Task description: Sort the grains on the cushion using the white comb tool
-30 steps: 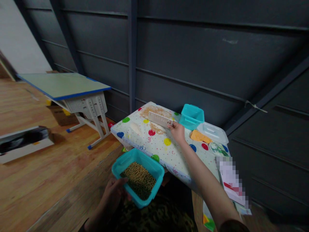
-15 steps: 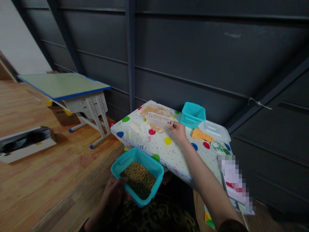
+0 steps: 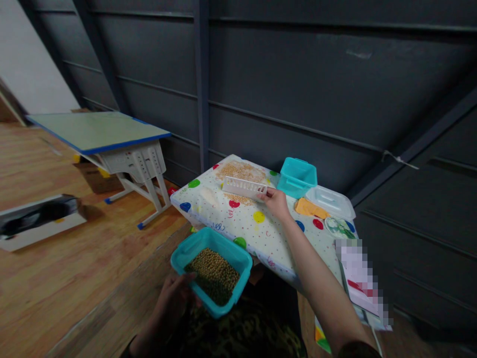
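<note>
My left hand (image 3: 177, 293) grips the near-left rim of a teal plastic tub (image 3: 233, 251) in front of my lap, its thumb over the edge. Yellowish and dark green beans (image 3: 214, 271) lie in the tub. Out over the table, my right hand (image 3: 276, 201) is closed on the right end of a long white slotted plastic basket (image 3: 242, 188). Loose soybeans (image 3: 238, 171) are spread on the tablecloth behind the basket, and some lie on its near side. A small pale heap (image 3: 208, 196), perhaps flour, sits left of them.
On the balloon-patterned tablecloth (image 3: 242, 231) stand a second teal tub (image 3: 298, 174), a clear lid (image 3: 331, 201), an orange cloth (image 3: 311, 209) and a round clear dish (image 3: 339, 227). A blurred-out sheet (image 3: 359, 278) lies at the right. A grey panelled wall rises behind; another desk (image 3: 100, 130) stands left.
The white basket has shifted slightly to the left and tilted in my right hand. My left hand and the tub of beans stay nearly where they were.
</note>
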A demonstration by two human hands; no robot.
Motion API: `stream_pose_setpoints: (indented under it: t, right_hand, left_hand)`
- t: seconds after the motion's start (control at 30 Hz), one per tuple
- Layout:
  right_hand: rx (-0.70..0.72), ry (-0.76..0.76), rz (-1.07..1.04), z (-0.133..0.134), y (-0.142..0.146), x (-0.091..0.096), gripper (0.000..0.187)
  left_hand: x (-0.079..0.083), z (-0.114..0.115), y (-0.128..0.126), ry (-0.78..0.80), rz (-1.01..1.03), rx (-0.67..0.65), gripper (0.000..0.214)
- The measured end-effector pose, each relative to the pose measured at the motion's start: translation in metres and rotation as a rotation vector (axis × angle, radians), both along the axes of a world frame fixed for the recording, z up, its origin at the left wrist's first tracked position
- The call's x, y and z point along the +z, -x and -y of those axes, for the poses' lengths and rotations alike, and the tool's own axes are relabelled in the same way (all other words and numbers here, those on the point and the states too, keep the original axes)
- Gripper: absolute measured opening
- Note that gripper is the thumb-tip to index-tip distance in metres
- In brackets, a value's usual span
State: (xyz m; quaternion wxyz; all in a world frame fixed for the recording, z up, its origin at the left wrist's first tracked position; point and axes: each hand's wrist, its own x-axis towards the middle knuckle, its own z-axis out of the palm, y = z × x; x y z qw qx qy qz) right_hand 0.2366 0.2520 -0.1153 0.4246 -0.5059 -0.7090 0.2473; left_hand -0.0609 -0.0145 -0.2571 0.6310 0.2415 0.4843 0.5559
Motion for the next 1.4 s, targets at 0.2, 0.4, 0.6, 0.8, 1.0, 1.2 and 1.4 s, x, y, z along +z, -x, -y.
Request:
stream_pose_setpoints:
  t: [0.2,0.4,0.6,0.8,1.0,1.2,1.4]
  right_hand:
    - [0.047,0.005,-0.024,0.003,0.001,0.002,0.019]
    - [0.074,0.041,-0.075,0.008,-0.006,0.008,0.026]
    - [0.089,0.039,-0.130,0.007,-0.006,0.009,0.028]
    - [0.087,0.035,-0.082,0.008,-0.003,0.007,0.025]
    - [0.083,0.011,-0.092,0.008,-0.003,0.007,0.027]
    - [0.090,0.033,-0.070,0.006,-0.006,0.007,0.023]
    - [0.115,0.075,-0.102,0.010,-0.009,0.013,0.025]
  left_hand:
    - [-0.012,-0.001,0.002,-0.003,-0.001,-0.029,0.059]
    - [-0.010,0.001,0.002,0.013,0.031,-0.016,0.057]
    - [-0.006,0.000,0.001,-0.017,0.035,-0.023,0.056]
    - [-0.006,0.001,0.002,-0.014,-0.013,-0.072,0.057]
    - [-0.006,-0.001,-0.001,-0.036,0.007,0.007,0.061]
    - [0.002,0.000,-0.001,-0.005,-0.018,-0.045,0.058]
    - [0.019,0.002,0.007,0.004,0.030,-0.179,0.053]
